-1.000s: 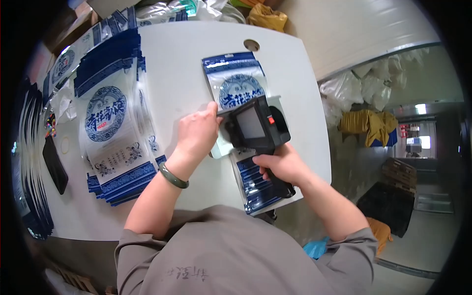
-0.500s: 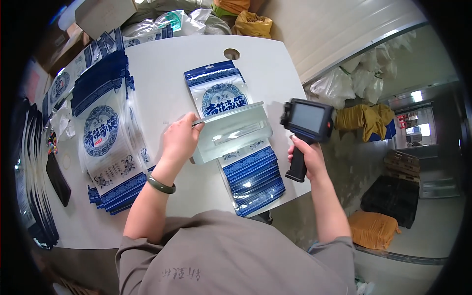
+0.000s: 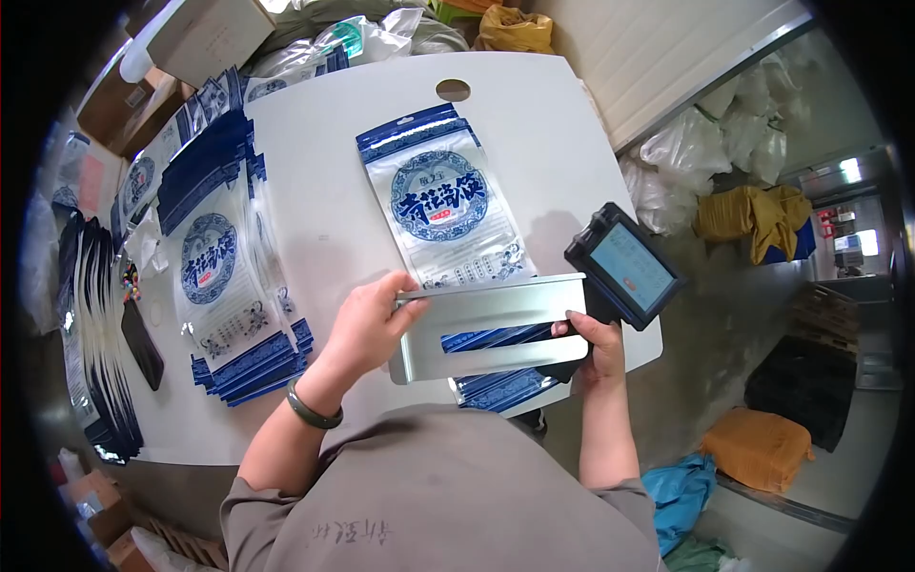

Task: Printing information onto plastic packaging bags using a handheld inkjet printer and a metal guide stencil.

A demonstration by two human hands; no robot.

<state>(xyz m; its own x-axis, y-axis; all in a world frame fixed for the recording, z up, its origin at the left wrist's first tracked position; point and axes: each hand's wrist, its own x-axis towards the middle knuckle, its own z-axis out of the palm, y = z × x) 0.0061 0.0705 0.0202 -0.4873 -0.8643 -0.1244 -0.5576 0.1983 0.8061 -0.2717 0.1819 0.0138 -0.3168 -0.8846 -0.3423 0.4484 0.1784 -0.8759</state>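
Observation:
My left hand (image 3: 367, 324) grips the left end of a metal positioning frame (image 3: 505, 297) with raised edges and a long slot. Blue printed bag ends show through that slot. In my right hand (image 3: 600, 351) is a black handheld inkjet printer (image 3: 624, 272), its lit screen tilted up and its grip partly behind the frame. The right thumb rests at the frame's right end. Under and beyond the frame lies a fanned stack of blue-and-white plastic pouches (image 3: 440, 214), the top one face up. The frame hides the middle of the stack.
Left on the white table (image 3: 315, 143) is another pile of pouches (image 3: 214, 257). More pouches stand on edge at the far left, near a dark phone (image 3: 141, 345). Cardboard boxes (image 3: 205, 43) and sacks crowd the back. An orange bundle (image 3: 758, 448) sits on the floor at right.
The metal frame has come down toward my body and turned so its slot shows. My right hand has brought the printer lower and inward against the frame's right end, its screen now tilted.

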